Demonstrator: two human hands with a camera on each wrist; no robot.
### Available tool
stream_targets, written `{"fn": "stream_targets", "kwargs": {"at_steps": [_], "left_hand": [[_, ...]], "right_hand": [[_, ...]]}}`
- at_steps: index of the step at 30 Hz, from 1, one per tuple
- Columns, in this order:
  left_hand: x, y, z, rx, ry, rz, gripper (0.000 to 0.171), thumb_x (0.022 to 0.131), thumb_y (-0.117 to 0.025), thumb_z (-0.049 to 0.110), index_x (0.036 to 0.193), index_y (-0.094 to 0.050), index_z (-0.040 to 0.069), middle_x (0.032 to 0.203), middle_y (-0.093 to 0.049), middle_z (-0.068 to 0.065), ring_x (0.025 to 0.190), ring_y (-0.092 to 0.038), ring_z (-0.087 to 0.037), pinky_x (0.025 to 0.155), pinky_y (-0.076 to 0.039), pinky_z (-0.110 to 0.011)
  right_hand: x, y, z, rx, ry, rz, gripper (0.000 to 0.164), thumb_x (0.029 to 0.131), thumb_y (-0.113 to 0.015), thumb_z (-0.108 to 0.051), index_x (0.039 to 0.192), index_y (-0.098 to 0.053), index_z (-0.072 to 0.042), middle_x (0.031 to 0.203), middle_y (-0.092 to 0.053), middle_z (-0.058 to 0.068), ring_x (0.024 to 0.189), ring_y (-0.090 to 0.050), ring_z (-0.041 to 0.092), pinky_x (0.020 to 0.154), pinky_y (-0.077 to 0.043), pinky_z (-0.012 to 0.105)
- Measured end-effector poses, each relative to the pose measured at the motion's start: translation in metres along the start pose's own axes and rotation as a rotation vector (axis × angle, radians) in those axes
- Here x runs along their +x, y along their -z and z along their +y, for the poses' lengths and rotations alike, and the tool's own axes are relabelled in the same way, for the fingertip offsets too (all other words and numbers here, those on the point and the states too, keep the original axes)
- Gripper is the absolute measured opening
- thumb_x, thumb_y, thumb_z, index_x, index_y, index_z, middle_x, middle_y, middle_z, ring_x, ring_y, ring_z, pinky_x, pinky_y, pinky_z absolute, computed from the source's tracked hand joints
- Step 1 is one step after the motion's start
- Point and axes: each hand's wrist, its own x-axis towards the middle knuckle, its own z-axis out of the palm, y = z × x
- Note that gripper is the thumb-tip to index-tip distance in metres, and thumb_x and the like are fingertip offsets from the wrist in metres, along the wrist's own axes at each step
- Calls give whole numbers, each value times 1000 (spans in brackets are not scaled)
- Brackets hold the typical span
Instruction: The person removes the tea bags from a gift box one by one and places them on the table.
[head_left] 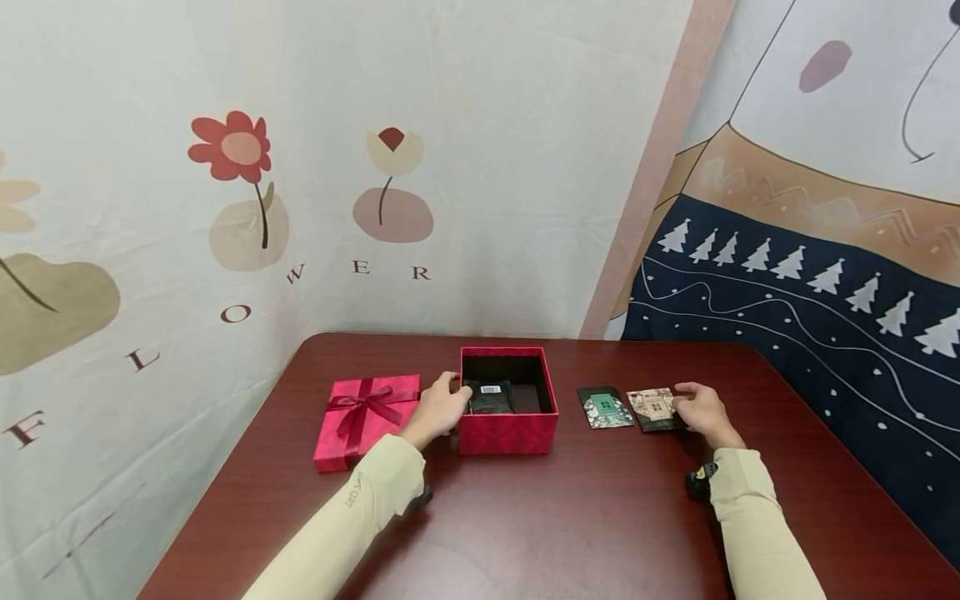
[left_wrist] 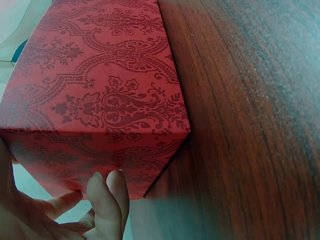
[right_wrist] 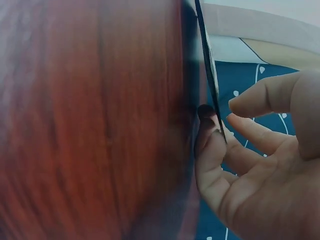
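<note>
An uncovered red gift box (head_left: 507, 435) with a damask pattern stands on the table, its inside black. My left hand (head_left: 444, 406) grips its left wall, thumb at the rim and bent fingertips (left_wrist: 107, 192) against the outer side. Inside the box, toward the left, lies a black sachet (head_left: 492, 400) with a white barcode label. On the right, my right hand (head_left: 703, 408) pinches the right edge of a flat beige-and-black sachet (head_left: 651, 406). The right wrist view shows this sachet (right_wrist: 211, 65) edge-on, with fingers on both sides of it.
A green-and-black printed sachet (head_left: 606, 408) lies between the box and the right hand. The red lid (head_left: 348, 435) with a ribbon bow rests left of the box. All stand on a dark brown table (head_left: 585, 517), with printed curtains (head_left: 510, 208) behind.
</note>
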Motion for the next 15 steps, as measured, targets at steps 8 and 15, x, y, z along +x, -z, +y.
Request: {"fn": "stream_targets", "kwargs": {"at_steps": [8,15], "left_hand": [[1,0,0,-3,-1,3,52,97,-50,29,145,-44,7,123,-60,-18,80,-62,-22,48,-51,-32],[1,-1,-1,5,-5,10,53,97,-50,29,145,-45,7,125,-60,-18,85,-63,-23,49,-51,-32]], "right_hand": [[-3,3,-2,-58,12,16,48,95,-48,-14,136,-47,12,122,-57,33,91,-60,32,68,-48,34],[-4,2,-4,-73,23,26,47,94,-48,-13,134,-49,13,117,-59,32,82,-58,27,64,-47,32]]}}
